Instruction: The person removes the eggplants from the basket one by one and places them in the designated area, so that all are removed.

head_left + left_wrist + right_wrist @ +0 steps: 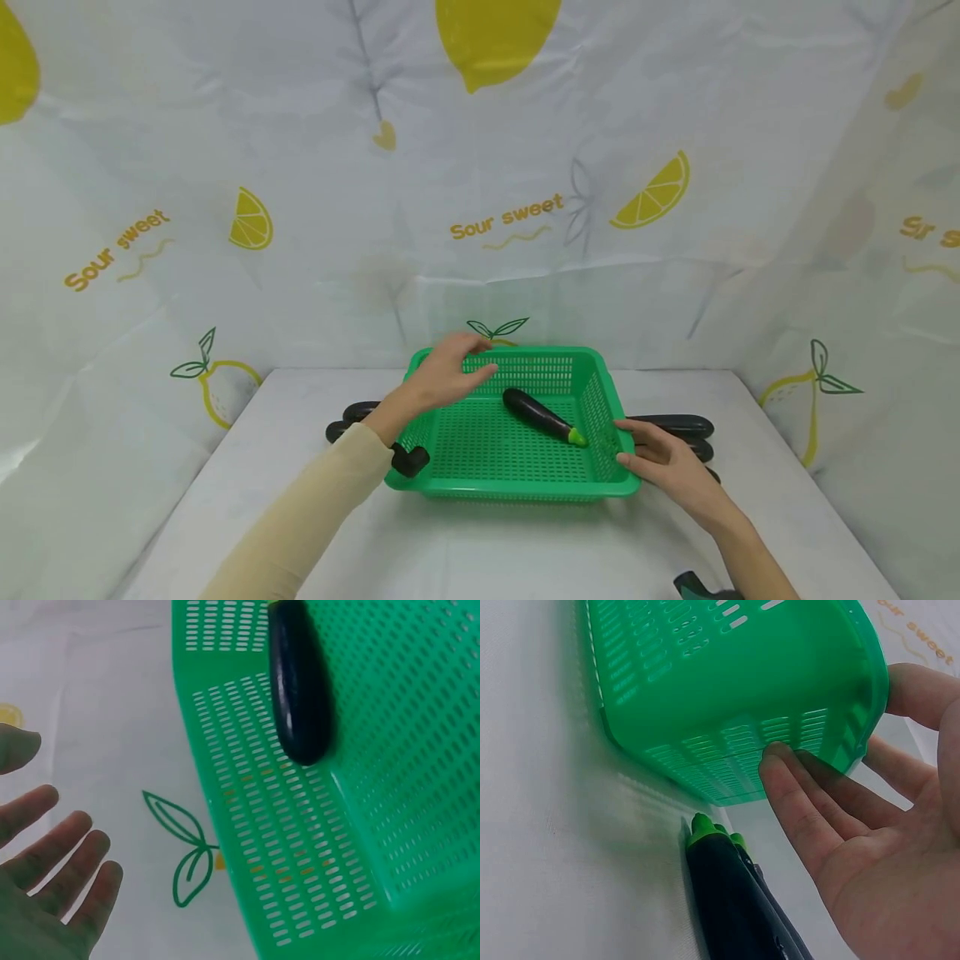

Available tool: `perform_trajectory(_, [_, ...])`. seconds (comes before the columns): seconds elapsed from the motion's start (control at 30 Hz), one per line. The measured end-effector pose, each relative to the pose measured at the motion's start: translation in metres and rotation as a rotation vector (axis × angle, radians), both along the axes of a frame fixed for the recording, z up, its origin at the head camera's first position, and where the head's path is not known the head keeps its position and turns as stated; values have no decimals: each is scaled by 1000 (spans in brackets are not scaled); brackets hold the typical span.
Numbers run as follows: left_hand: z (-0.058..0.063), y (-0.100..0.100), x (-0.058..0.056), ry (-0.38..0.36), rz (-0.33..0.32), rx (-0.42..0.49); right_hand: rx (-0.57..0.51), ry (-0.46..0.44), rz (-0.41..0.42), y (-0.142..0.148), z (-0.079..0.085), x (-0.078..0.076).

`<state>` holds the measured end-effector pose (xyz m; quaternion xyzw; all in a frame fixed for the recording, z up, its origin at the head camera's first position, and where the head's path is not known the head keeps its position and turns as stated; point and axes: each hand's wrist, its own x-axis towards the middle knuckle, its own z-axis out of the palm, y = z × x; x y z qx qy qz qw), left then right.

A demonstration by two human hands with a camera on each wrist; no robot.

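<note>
A green plastic basket (510, 490) with slotted walls stands on the white surface. Inside it lies one dark eggplant (536, 414) with a green stem end, which the left wrist view shows too. My left hand (446, 375) is over the basket's back left part, fingers spread and nothing in them. At the right side, my right hand (667, 467) holds the basket by its rim. In the right wrist view the thumb reaches over the rim, and the fingers (799, 799) lie along the outer wall.
Several more eggplants (675, 426) lie to the right of the basket, partly behind my right hand. Others (360, 410) lie at its left, partly covered by my left arm. A white sheet printed with lemons (652, 196) hangs behind and at both sides.
</note>
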<state>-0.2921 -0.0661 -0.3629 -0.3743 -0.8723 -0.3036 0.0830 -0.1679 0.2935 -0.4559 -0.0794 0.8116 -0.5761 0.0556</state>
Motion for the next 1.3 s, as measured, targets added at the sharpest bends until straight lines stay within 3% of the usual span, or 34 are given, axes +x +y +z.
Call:
perform_trajectory(0.27, [-8,19,-13,95,-4,-134,12,14,-3,1,1,-1])
perform_trajectory(0.5, [-20,32,-23,241,-11,-342,-9,5,4,0,0,-1])
perform_trajectory(0.67, [-32,39,-28,290,-4,-451,-8,4,0,-1,-1,-3])
perform_trajectory(1.07, [-58,51,-41,221,-41,-613,-8,7,2,0,0,-3])
perform_trajectory(1.3, [-80,64,-44,204,-70,-742,-11,-1,-2,1,-1,-1])
